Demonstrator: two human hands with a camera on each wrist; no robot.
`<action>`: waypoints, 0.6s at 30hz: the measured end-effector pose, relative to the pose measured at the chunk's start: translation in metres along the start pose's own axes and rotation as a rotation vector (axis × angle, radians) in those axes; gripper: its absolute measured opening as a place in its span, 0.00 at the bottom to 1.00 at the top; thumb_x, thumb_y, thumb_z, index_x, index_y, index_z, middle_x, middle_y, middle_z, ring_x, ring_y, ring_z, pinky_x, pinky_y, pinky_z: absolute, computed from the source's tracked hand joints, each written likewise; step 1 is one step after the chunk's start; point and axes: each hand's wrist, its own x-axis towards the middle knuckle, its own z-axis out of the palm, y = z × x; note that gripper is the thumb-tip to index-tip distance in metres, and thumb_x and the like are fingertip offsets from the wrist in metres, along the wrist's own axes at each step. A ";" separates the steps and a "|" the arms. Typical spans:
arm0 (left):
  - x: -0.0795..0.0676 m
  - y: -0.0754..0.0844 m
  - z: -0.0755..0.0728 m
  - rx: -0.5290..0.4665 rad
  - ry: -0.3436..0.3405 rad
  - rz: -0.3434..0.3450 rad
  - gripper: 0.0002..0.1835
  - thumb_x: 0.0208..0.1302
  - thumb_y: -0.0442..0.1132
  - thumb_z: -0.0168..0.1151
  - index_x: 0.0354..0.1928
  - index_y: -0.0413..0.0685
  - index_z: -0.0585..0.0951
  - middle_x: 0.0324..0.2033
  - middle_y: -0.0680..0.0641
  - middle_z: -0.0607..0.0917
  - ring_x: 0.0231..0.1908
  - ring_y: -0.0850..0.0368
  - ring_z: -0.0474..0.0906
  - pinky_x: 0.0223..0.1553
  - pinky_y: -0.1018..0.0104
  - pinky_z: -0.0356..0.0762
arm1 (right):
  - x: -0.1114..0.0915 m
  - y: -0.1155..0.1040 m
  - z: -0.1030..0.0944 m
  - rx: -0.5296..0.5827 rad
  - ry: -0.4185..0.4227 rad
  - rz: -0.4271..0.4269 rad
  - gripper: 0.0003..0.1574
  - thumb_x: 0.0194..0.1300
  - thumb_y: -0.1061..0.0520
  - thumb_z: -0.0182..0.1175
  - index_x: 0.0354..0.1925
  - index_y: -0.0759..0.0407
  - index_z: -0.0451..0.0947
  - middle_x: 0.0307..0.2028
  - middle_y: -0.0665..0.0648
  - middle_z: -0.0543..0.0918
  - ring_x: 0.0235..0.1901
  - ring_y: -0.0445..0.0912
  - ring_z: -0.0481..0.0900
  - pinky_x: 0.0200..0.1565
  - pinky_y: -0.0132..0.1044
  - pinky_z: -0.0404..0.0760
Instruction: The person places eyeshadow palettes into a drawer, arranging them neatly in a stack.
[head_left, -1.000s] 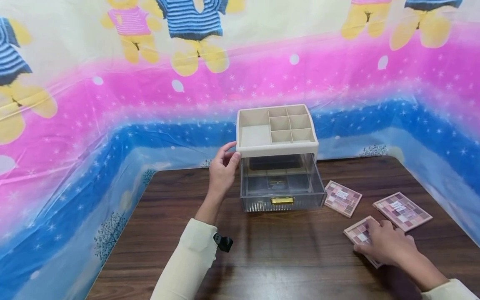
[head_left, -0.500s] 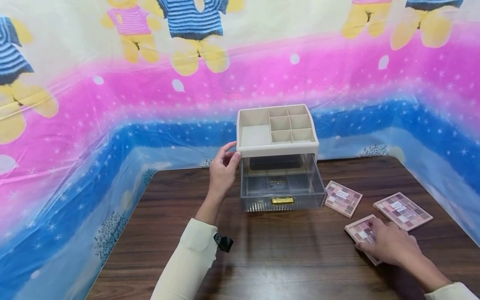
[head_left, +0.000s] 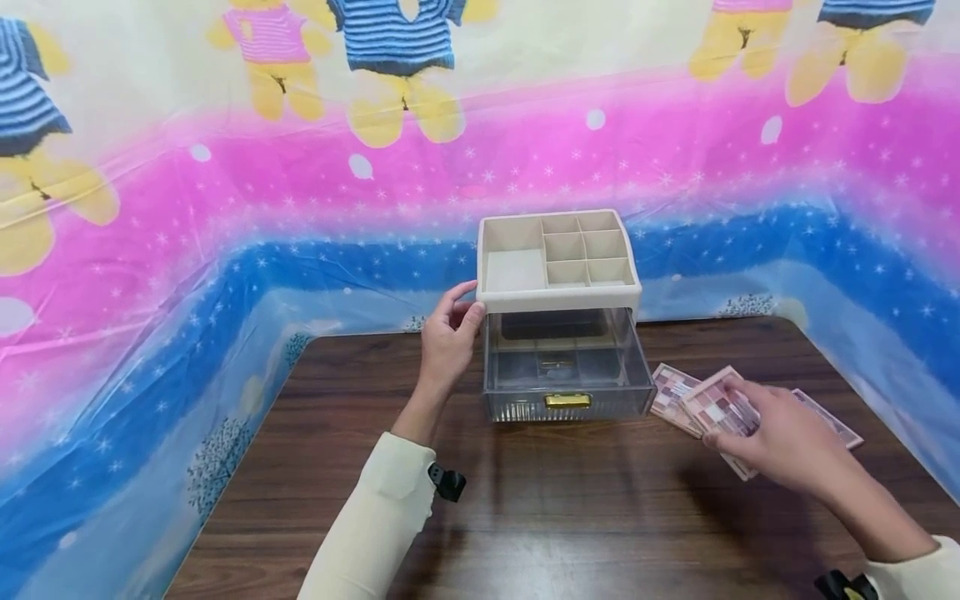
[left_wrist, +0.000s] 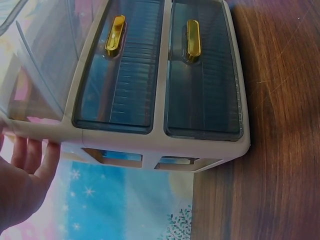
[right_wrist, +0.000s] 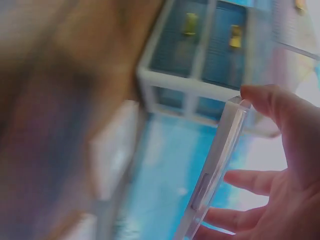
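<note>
My right hand (head_left: 795, 433) grips an eyeshadow palette (head_left: 716, 408) by its edges, thumb on one side and fingers on the other. The palette is raised off the table, and the right wrist view shows its pale edge (right_wrist: 215, 160). A second palette (head_left: 669, 398) lies partly beneath it in the head view, beside the drawer. Another palette (head_left: 836, 417) is mostly hidden behind the hand. My left hand (head_left: 448, 337) holds the upper left side of a cream drawer organizer (head_left: 558, 297), thumb at the front corner. Its clear top drawer (head_left: 566, 379) is pulled out.
Divided compartments (head_left: 585, 246) form the organizer's top. Two lower drawers (left_wrist: 135, 70) with gold handles are closed in the left wrist view. The dark wooden table (head_left: 570, 508) meets a patterned cloth (head_left: 360, 275) at its back and sides.
My right hand has lifted the nearest palette off the table and carried it forward and slightly left, over the palette by the drawer. My left hand stays on the organizer.
</note>
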 end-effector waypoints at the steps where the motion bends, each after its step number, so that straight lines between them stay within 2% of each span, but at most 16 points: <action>1: 0.000 -0.001 0.000 0.002 -0.001 0.002 0.19 0.67 0.46 0.59 0.59 0.57 0.77 0.42 0.40 0.85 0.38 0.42 0.79 0.33 0.72 0.75 | 0.002 -0.004 -0.007 0.002 0.013 -0.006 0.62 0.47 0.26 0.66 0.68 0.62 0.63 0.54 0.79 0.74 0.46 0.71 0.75 0.34 0.62 0.75; 5: 0.001 -0.002 0.000 0.012 -0.004 0.017 0.18 0.67 0.48 0.59 0.58 0.60 0.77 0.42 0.42 0.85 0.37 0.47 0.79 0.33 0.69 0.77 | 0.010 -0.019 -0.033 0.014 0.072 -0.050 0.59 0.48 0.28 0.67 0.69 0.55 0.62 0.58 0.77 0.70 0.51 0.70 0.71 0.36 0.66 0.72; 10: 0.001 -0.002 -0.001 0.024 -0.005 0.023 0.19 0.67 0.48 0.59 0.59 0.60 0.77 0.42 0.43 0.85 0.36 0.55 0.78 0.34 0.68 0.77 | 0.019 -0.042 -0.060 0.007 0.116 -0.194 0.55 0.46 0.29 0.69 0.68 0.48 0.66 0.61 0.68 0.72 0.53 0.63 0.73 0.38 0.60 0.73; 13: 0.000 0.001 -0.001 0.018 -0.009 0.012 0.19 0.67 0.46 0.59 0.59 0.58 0.77 0.43 0.41 0.85 0.35 0.55 0.78 0.33 0.70 0.76 | 0.024 -0.059 -0.071 0.002 0.085 -0.285 0.51 0.46 0.30 0.70 0.66 0.42 0.68 0.63 0.64 0.71 0.54 0.61 0.73 0.40 0.57 0.74; 16: -0.005 0.015 -0.002 0.003 -0.016 -0.005 0.20 0.68 0.42 0.58 0.60 0.49 0.76 0.44 0.38 0.84 0.36 0.54 0.78 0.34 0.71 0.77 | 0.031 -0.079 -0.078 0.016 0.036 -0.373 0.48 0.47 0.33 0.71 0.65 0.38 0.69 0.65 0.61 0.71 0.57 0.61 0.72 0.45 0.59 0.73; 18: -0.008 0.025 -0.003 -0.010 -0.022 -0.019 0.20 0.68 0.40 0.58 0.61 0.45 0.76 0.45 0.36 0.84 0.38 0.54 0.79 0.36 0.68 0.79 | 0.037 -0.092 -0.079 0.030 -0.005 -0.414 0.47 0.46 0.35 0.72 0.65 0.36 0.69 0.66 0.60 0.70 0.60 0.62 0.69 0.50 0.62 0.69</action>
